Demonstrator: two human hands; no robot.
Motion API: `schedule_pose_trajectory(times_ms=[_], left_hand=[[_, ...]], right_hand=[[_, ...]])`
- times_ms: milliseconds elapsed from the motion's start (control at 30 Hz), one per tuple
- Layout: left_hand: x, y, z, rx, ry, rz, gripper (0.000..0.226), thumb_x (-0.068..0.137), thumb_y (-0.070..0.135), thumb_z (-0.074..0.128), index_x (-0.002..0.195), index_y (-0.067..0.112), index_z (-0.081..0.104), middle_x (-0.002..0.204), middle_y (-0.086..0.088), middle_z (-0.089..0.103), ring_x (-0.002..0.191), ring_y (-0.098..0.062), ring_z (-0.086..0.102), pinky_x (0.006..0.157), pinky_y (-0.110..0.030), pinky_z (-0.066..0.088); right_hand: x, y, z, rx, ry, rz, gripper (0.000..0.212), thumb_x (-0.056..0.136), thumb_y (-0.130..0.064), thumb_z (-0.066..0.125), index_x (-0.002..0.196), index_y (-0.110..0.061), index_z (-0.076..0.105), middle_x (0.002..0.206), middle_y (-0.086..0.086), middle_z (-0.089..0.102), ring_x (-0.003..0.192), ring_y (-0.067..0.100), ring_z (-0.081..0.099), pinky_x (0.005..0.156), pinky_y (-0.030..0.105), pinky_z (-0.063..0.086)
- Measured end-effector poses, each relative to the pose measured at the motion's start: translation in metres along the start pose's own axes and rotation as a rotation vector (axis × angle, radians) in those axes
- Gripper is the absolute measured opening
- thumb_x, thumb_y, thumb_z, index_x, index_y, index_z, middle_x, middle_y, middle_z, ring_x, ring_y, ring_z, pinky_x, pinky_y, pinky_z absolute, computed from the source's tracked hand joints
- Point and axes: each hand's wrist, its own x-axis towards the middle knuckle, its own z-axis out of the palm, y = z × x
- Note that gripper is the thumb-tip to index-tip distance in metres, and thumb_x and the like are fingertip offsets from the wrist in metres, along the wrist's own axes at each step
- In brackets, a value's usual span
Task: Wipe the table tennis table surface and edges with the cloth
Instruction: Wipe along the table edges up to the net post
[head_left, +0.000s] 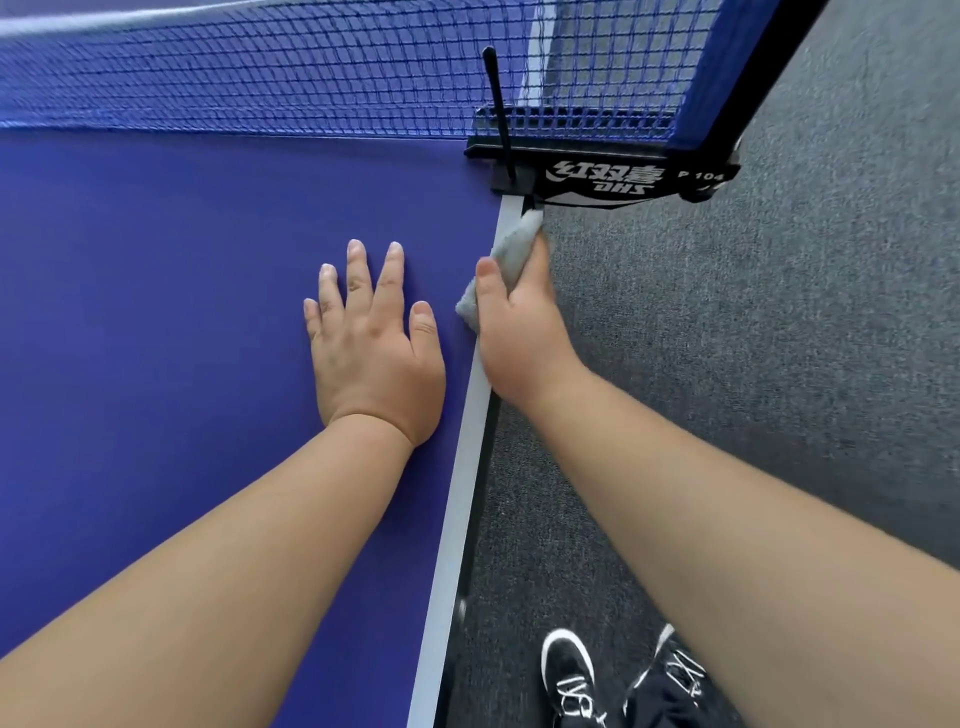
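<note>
At lower right a black-and-white sneaker (569, 675) stood on grey carpet (779, 364) beside the table tennis table (156, 312). Mid-frame, the left hand (374, 338) lay flat, fingers spread, on the blue top, likely as a brace. Just right of it, the right hand (519, 332) clutched the grey cloth (511, 249) over the white side edge, just below the DHS net clamp (597, 176).

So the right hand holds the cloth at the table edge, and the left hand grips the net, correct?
No. In the head view the left hand lies flat on the table, apart from the net. The right hand holds the cloth at the edge.
</note>
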Motion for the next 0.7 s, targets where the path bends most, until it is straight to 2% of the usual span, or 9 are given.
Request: schedule_pose_trajectory(times_ms=[67,133,200,300,367,467,600,700], left_hand=[[0.000,-0.001,0.001,0.012,-0.004,0.007,0.063,0.104,0.045,0.023,0.166,0.031,0.017,0.175,-0.002,0.006,0.160,-0.031,0.002,0.129,-0.050,0.003],[0.001,-0.001,0.002,0.018,-0.009,0.007,0.060,0.108,0.043,0.026,0.166,0.031,0.016,0.175,-0.002,0.005,0.160,-0.031,0.002,0.129,-0.050,0.003],[0.000,-0.001,0.002,0.024,-0.008,0.001,0.060,0.108,0.042,0.026,0.166,0.031,0.015,0.175,-0.002,0.005,0.160,-0.031,0.001,0.129,-0.050,0.003],[0.000,0.000,0.002,0.021,-0.009,0.001,0.061,0.108,0.044,0.024,0.166,0.031,0.015,0.175,-0.002,0.004,0.160,-0.031,0.002,0.129,-0.050,0.003],[0.000,0.000,0.003,0.019,0.001,0.001,0.061,0.108,0.045,0.023,0.166,0.032,0.014,0.175,-0.002,0.004,0.160,-0.030,0.001,0.130,-0.050,0.003],[0.002,-0.002,0.005,0.021,0.013,0.015,0.060,0.108,0.046,0.022,0.166,0.032,0.014,0.175,-0.002,0.005,0.160,-0.031,0.002,0.130,-0.050,0.002],[0.002,-0.004,0.005,0.031,-0.004,0.019,0.061,0.108,0.044,0.023,0.166,0.031,0.013,0.175,-0.004,0.004,0.160,-0.032,0.002,0.129,-0.051,0.002],[-0.004,-0.008,-0.003,0.047,-0.072,0.107,0.061,0.109,0.037,0.024,0.167,0.026,0.008,0.175,-0.005,-0.001,0.160,-0.029,-0.002,0.129,-0.050,0.001]], right_hand=[[-0.037,0.019,0.006,0.028,-0.033,-0.015,0.074,0.110,-0.036,0.044,0.165,-0.032,-0.006,0.173,-0.002,0.000,0.155,0.006,0.005,0.119,0.018,0.007],[-0.069,0.035,0.008,0.039,-0.109,-0.023,0.076,0.110,-0.036,0.045,0.162,-0.043,-0.010,0.173,-0.009,-0.008,0.151,-0.004,-0.002,0.116,0.016,0.003],[-0.069,0.036,0.006,0.022,-0.150,-0.039,0.078,0.110,-0.034,0.046,0.159,-0.049,-0.013,0.173,-0.008,-0.010,0.155,0.002,-0.003,0.119,0.020,0.004],[-0.036,0.016,-0.002,-0.004,-0.111,-0.071,0.078,0.110,-0.031,0.046,0.162,-0.041,-0.011,0.173,0.000,-0.006,0.159,0.013,0.002,0.129,0.035,0.007],[-0.017,0.006,-0.004,0.002,-0.074,-0.086,0.075,0.110,-0.030,0.045,0.164,-0.035,-0.007,0.173,0.002,0.001,0.159,0.017,0.008,0.130,0.043,0.013],[-0.026,0.015,0.002,0.036,-0.005,-0.116,0.070,0.110,-0.026,0.044,0.165,-0.031,0.001,0.172,0.002,0.007,0.157,0.017,0.014,0.128,0.036,0.015],[-0.097,0.047,0.020,0.002,-0.051,-0.126,0.073,0.110,-0.025,0.044,0.164,-0.034,-0.004,0.173,-0.003,-0.004,0.159,0.012,-0.002,0.128,0.033,0.006],[-0.129,0.054,0.024,-0.060,-0.085,-0.089,0.077,0.110,-0.025,0.045,0.164,-0.032,-0.009,0.173,0.000,-0.006,0.159,0.012,-0.003,0.128,0.031,0.003]])
